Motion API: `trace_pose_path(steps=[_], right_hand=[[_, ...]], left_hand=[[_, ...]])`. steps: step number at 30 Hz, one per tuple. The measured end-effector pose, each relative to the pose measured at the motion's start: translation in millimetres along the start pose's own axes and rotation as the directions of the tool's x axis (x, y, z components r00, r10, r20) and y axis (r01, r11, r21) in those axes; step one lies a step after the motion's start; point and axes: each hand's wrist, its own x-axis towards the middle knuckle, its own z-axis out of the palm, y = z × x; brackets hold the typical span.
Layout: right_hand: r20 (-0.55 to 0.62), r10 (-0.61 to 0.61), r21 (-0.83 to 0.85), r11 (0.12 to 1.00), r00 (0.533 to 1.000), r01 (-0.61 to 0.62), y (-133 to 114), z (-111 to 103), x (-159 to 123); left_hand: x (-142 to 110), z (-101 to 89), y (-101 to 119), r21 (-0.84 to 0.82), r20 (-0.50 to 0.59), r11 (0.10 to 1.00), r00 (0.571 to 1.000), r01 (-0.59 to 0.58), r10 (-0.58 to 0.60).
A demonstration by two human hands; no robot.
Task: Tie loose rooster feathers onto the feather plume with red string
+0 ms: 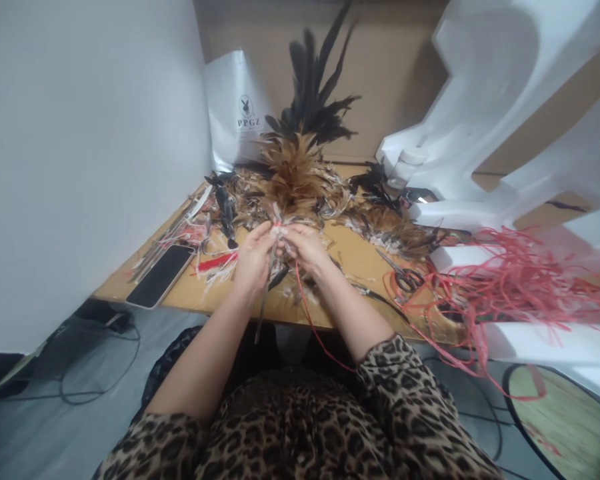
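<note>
Feather bundle [296, 170] pinched at its pinkish base, above the middle of the table [180, 298].
The left hand [254, 259] and right hand [305, 247] both grip that base, fingertips close together. Far left, a silvery-white bag [229, 100] reads "PPGZ" beneath a rabbit-head logo; scissors [408, 280] lie right, beside tangled pink strips [525, 283].

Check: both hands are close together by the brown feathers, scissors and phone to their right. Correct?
Only the phone is wrong: the head view shows it to the left. The left hand and right hand are indeed close together by the brown feathers, with the scissors to their right.
</note>
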Motion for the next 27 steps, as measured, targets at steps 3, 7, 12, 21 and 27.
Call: trace_pose_path(steps=[3,7,12,21,27], right_hand=[[0.138,0.036,0.024,0.999,0.990,-0.039,-5.3,-11.6,-1.6],[0.252,0.068,0.013,0.997,0.965,-0.073,-2.8,-19.5,-1.9],[0.257,0.074,0.011,0.997,0.964,-0.080,3.4,-22.7,0.5],[-0.065,0.003,-0.109,0.994,0.998,-0.010,12.2,-22.5,4.8],[-0.103,0.062,-0.070,0.995,0.993,-0.070,13.8,-23.9,3.6]], left_hand=[[-2.1,-2.0,3.4,-0.137,0.125,0.974,0.978,0.181,-0.165],[-6.6,2.3,-0.5,-0.156,0.162,0.965,0.969,0.211,-0.185],[-5.6,7.6,-7.5,-0.081,0.088,0.991,0.991,0.108,-0.101],[10.1,-5.6,-27.1,0.032,-0.033,0.994,0.994,0.102,-0.101],[11.9,-3.0,-29.2,-0.003,-0.011,0.990,0.989,0.144,-0.144]])
